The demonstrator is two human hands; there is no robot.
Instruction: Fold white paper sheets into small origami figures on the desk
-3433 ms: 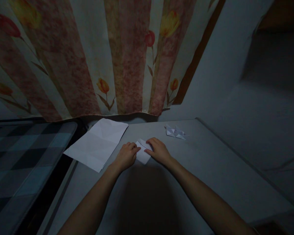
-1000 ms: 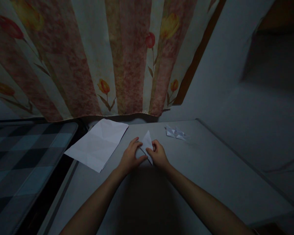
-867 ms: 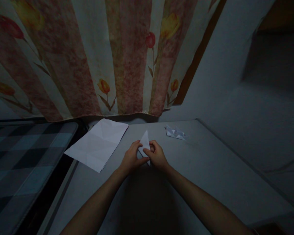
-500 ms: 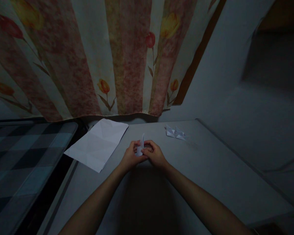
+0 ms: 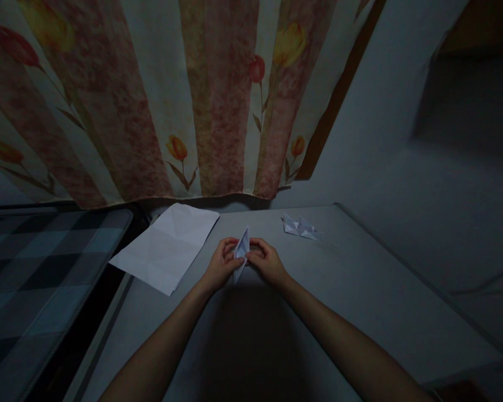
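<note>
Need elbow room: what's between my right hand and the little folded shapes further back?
Only bare table between the right hand and the folded shapes, head view.

Two bare forearms (image 5: pixel 163 346) in dim light, bare left hand (image 5: pixel 218 269), bare right hand (image 5: pixel 269 266).

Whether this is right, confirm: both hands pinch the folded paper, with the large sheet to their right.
Wrong side: the head view shows the large sheet to their left. The left hand and right hand do pinch the folded paper.
</note>
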